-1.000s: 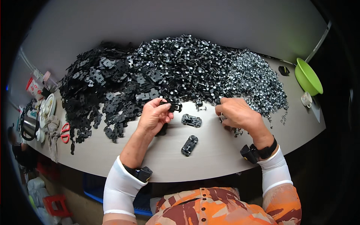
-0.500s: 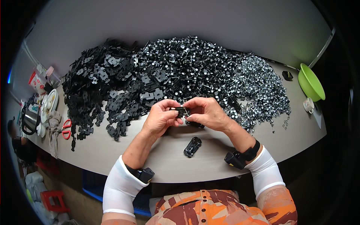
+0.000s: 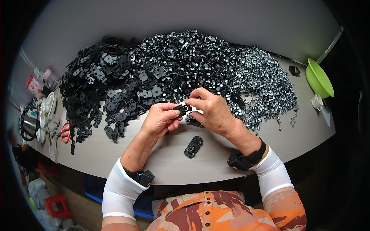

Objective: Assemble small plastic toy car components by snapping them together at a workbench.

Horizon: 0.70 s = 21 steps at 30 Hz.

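My left hand (image 3: 158, 120) is closed round a small black plastic toy car chassis (image 3: 181, 111), holding it up just in front of the piles. At its right end, the thumb and forefinger of my right hand (image 3: 211, 110) pinch it. Whether they also hold a small wheel axle is hidden. Below my right hand a dark toy car part (image 3: 194, 121) lies on the table, partly covered. Nearer to me, apart from both hands, rests another black toy car chassis with wheels (image 3: 193, 146).
Black chassis plates (image 3: 92, 77) are heaped at left. Wheel-and-axle pieces (image 3: 192, 57) and smaller silvery ones (image 3: 262, 81) fill the middle and right. Red-handled scissors (image 3: 66, 132), a cloth (image 3: 53, 131) and a metal kettle (image 3: 29, 128) stand left; a green bowl (image 3: 319, 79) and cup (image 3: 317, 102) right.
The chassis has tilted between my hands. My right hand has risen a little, its fingers shifting round the chassis's right end. The whole view has shifted slightly.
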Motion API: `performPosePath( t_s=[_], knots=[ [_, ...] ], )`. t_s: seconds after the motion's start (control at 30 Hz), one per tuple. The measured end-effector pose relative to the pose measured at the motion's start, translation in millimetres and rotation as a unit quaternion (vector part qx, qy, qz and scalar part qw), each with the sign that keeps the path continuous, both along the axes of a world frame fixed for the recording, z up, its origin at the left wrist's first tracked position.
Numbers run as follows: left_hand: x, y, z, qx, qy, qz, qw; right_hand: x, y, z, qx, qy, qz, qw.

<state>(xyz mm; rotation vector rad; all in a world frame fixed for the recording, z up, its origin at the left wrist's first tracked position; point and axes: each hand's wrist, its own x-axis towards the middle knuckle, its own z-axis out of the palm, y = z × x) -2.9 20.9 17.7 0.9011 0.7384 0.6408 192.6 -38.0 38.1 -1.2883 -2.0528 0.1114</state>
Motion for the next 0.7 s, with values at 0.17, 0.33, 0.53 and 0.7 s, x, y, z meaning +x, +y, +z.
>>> performPosePath(
  t_s=[0.17, 0.33, 0.53, 0.7],
  knots=[
    [0, -2, 4, 0.018, 0.002, -0.005, 1.000, -4, -3, 0, 0.001, -0.011, -0.011, 1.000],
    [-1, -1, 4, 0.007, -0.006, -0.023, 1.000, -5, -3, -1, -0.018, 0.005, 0.001, 1.000],
    [-7, 4, 1, -0.008, -0.035, -0.069, 0.997, -5, -2, -1, 0.005, 0.046, 0.031, 0.998],
    [-4, 8, -8, -0.027, -0.029, -0.067, 0.997, -6, 4, -15, 0.007, 0.070, 0.058, 0.996]
  ],
)
